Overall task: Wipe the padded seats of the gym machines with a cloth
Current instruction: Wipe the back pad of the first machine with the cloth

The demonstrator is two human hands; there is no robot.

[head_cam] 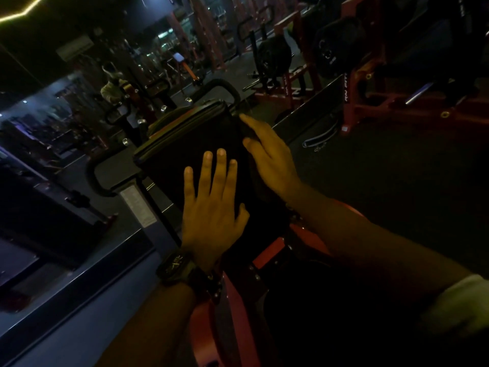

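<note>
The left hand's fingers (221, 168) lie straight and spread, flat on the black padded seat (185, 139) and holding nothing. They point toward its far edge, where the piping catches a little light. The left hand (211, 215) rests on the near half of the pad, nearer its right side than its left. The right hand (270, 160) lies along the right edge, with forefinger and thumb stretched out and apart. Its other fingers are hidden over the side, so whether they curl round anything cannot be told. No cloth can be made out for certain. A dark patch between that thumb and forefinger may be one, but the light is too dim to say. The seat spreads away from both hands toward the far-left corner, its longer run seeming to go from the near edge to the far one. That leaves most of the unwiped-looking surface ahead and to the left of the fingers, and the left hand is the better placed to sweep it. Beyond the pad a curved black handle (222, 84) rises past the far-right corner, and the red frame (267, 252) shows below the near edge.
</note>
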